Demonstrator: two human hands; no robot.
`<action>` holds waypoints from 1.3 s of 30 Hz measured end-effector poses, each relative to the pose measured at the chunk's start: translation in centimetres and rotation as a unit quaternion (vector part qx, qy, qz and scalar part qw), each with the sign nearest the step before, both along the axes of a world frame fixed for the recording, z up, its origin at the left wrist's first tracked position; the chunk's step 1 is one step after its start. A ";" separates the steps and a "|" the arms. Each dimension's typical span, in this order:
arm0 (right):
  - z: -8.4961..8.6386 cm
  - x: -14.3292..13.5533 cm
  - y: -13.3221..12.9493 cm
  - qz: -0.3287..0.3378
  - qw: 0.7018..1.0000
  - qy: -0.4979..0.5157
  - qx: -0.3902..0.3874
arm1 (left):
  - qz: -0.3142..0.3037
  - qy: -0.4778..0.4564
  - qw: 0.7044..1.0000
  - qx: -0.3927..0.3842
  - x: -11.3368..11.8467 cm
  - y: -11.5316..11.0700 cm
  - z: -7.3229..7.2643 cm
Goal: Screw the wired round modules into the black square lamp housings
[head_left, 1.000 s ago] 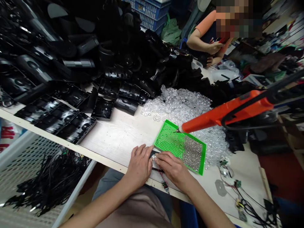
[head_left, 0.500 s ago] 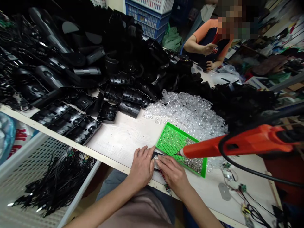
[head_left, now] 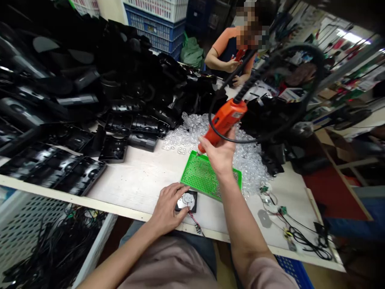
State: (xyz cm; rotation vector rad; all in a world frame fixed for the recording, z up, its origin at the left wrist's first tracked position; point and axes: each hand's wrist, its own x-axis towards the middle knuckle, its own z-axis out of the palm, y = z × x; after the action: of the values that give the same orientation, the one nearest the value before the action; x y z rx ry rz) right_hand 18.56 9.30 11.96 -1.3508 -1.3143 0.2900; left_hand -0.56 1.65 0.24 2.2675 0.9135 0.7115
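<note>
My left hand grips the edge of a small black plastic housing lying on the table near its front edge. On the housing sits a round silvery motor on a pale plate, with thin red and dark wires running toward me. My right hand is wrapped round an orange electric screwdriver, held tilted with its tip down at the far left corner of a green perforated tray. Small screws lie in the tray, partly hidden behind my right forearm.
Clear plastic pieces are heaped behind the tray. Black plastic shells crowd the left and back. Wired parts lie at right. A white crate of cables stands below left. A co-worker is across the table.
My right hand has left the housing and taken hold of the screwdriver, which now stands steeper and further left over the tray. My left hand stays at the housing, whose motor now shows. The view has shifted.
</note>
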 end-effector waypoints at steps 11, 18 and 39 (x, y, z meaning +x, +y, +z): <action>-0.2 1.8 -8.1 0.048 0.986 0.149 -0.054 | 0.013 -0.025 0.999 -0.024 0.5 -0.3 -1.3; -1.6 1.8 -7.7 0.038 0.977 0.201 -0.062 | 0.038 -0.022 0.999 -0.024 0.6 -0.6 -1.3; -8.5 -0.9 -2.3 0.135 0.949 0.275 -0.078 | 0.059 -0.037 0.998 -0.007 0.6 -0.6 -0.8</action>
State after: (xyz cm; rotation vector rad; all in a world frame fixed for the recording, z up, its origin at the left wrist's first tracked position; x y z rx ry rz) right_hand 17.64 7.00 3.41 -1.0999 -1.0078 0.9081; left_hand 0.06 1.02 -0.57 2.1735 1.0208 0.8329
